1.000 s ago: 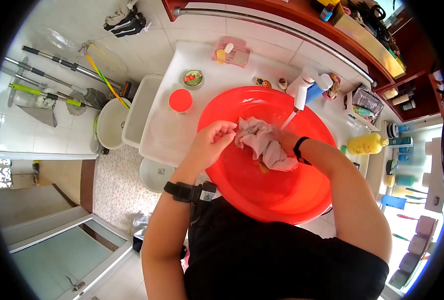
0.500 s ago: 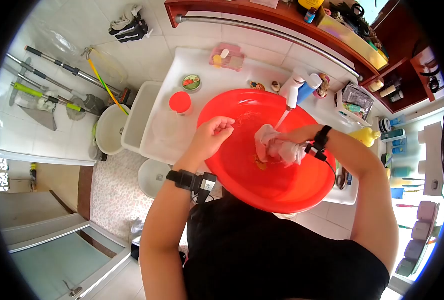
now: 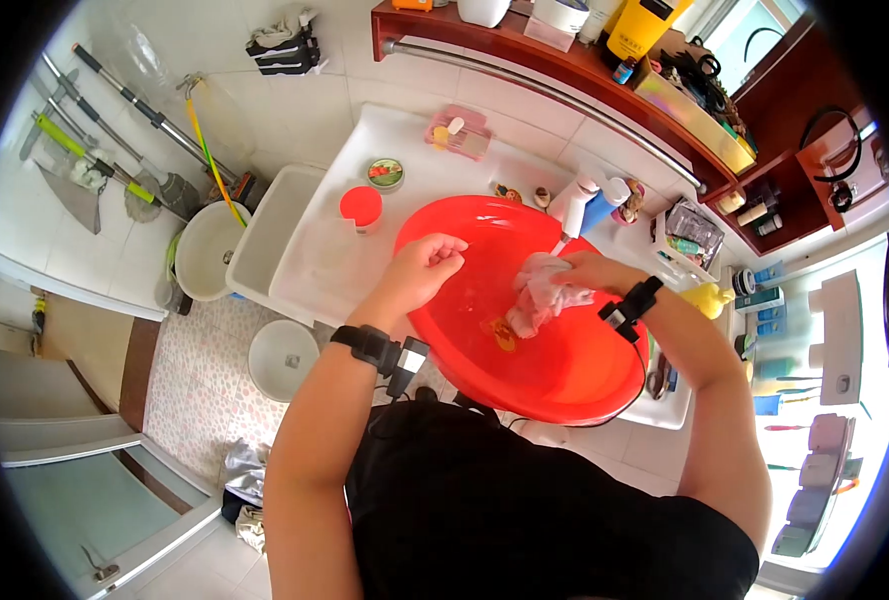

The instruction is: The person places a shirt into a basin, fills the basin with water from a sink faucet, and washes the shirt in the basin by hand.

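Note:
A large red basin (image 3: pixel 455 345) sits over the sink, with a little water in it. My right hand (image 3: pixel 600 272) is closed on a wet, pale pink cloth (image 3: pixel 540 305) that hangs bunched inside the basin. The white faucet (image 3: pixel 572 205) stands just behind the cloth, its spout pointing down at it. My left hand (image 3: pixel 427 270) is over the basin's left rim, fingers loosely bent and thumb apart, with nothing seen in it. A yellow-orange patch (image 3: pixel 503 335) shows on the basin's bottom below the cloth.
On the white counter (image 3: pixel 315 255) are a red-topped cup (image 3: pixel 362 207), a round tin (image 3: pixel 385 174) and a pink soap dish (image 3: pixel 459 132). A metal rail (image 3: pixel 545 110) runs under the wooden shelf. Buckets, including a white bucket (image 3: pixel 208 255), stand at left.
My right hand has shifted slightly within the basin, and the cloth hangs in a different bunch. My left hand stays near the rim. The whole view has tilted a little.

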`<state>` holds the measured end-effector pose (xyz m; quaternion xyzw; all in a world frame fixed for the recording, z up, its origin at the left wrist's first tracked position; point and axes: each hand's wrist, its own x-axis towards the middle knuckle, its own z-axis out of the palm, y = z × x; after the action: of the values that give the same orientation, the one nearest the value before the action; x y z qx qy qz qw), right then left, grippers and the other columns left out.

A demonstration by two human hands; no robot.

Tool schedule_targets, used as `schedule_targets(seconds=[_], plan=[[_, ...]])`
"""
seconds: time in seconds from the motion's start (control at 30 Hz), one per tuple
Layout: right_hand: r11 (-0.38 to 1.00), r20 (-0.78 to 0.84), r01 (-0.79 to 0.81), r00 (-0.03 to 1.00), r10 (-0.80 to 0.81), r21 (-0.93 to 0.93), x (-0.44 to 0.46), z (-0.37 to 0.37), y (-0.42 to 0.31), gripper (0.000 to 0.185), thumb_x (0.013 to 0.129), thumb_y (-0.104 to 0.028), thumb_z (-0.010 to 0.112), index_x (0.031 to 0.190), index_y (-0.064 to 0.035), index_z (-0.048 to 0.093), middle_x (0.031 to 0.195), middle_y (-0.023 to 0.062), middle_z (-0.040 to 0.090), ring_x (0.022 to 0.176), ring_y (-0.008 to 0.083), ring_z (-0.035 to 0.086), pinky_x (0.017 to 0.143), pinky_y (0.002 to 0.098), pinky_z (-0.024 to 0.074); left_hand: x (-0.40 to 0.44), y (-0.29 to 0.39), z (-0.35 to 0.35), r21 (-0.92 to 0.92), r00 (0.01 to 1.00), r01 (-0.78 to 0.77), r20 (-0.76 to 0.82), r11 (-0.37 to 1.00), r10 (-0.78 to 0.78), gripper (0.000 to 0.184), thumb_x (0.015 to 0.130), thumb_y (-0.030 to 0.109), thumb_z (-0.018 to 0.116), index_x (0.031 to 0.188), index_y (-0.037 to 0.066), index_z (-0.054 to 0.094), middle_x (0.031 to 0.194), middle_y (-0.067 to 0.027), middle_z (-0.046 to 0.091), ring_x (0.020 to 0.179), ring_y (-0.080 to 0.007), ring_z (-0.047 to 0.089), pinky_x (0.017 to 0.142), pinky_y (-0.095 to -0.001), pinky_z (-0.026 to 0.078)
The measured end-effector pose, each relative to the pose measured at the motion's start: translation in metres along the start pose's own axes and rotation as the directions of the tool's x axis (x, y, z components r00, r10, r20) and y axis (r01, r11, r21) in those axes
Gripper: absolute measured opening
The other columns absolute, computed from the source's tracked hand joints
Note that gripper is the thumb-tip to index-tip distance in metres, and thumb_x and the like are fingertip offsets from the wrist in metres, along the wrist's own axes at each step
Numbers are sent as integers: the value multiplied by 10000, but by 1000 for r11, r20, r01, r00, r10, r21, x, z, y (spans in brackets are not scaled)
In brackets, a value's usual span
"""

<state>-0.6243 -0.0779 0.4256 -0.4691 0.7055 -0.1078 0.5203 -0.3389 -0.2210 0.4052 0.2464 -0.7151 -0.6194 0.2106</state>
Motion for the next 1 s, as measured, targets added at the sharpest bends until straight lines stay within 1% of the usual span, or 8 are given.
schedule_targets(seconds=[0.27,0.37,0.4,0.43,0.67,0.73,0.87,1.0], plan=[[898,38,414,910,-413,-150,52,22,58,377,858,-149,528,1203,-9,469,998,66,601,866,131,561,771,259,453,-2,10,-2,66,999,44,26,997,-45,215,852,111,554,1047,20,572,918,-18,613,834,-83,552,758,-233,442],[800,375,-349,911,170,488,74,30,75,493,818,-126,579,1274,-66,403,1167,110,521,1058,232,514,864,314,447,-2,10,-2,45,997,70,32,997,-72,215,851,111,556,1046,23,573,917,-19,613,831,-83,552,758,-235,440],[947,255,160,963,-88,-277,62,36,59,540,789,-129,607,1284,-94,395,1237,134,453,1123,283,459,895,348,433,-2,10,-2,40,996,85,36,996,-86,215,851,110,556,1047,22,572,920,-21,613,830,-84,553,760,-236,440],[273,363,463,865,-346,-843,59,40,51,590,759,-132,635,1294,-121,387,1306,158,384,1188,335,405,926,383,420,-1,10,-3,42,995,92,32,995,-94,215,851,110,556,1047,22,572,920,-21,613,830,-84,553,760,-236,440],[243,273,434,825,-495,-868,108,55,99,546,780,-199,621,1270,-110,396,1293,172,396,1178,344,416,903,424,423,-3,14,-2,39,993,113,24,993,-114,249,834,142,561,1053,23,567,940,-69,624,837,-157,577,773,-280,457],[965,-86,-237,970,228,-115,98,60,55,401,868,-251,519,1216,-73,430,1158,168,518,1063,299,521,842,390,442,-3,19,-2,52,989,144,26,988,-145,242,835,138,559,1048,23,568,941,-71,625,838,-158,579,775,-280,456],[998,89,-57,994,59,-26,138,79,120,399,903,-320,449,1174,-27,436,992,152,594,920,255,582,780,348,450,-3,17,-2,66,995,98,6,993,-99,218,835,128,560,1029,28,575,924,-69,626,830,-152,582,770,-273,454],[691,181,-192,979,89,697,140,88,126,450,839,-337,546,1115,13,488,961,129,602,874,228,582,758,318,453,-3,14,0,60,997,70,-12,996,-70,208,833,125,566,1020,36,579,913,-60,626,823,-146,581,760,-268,452]])
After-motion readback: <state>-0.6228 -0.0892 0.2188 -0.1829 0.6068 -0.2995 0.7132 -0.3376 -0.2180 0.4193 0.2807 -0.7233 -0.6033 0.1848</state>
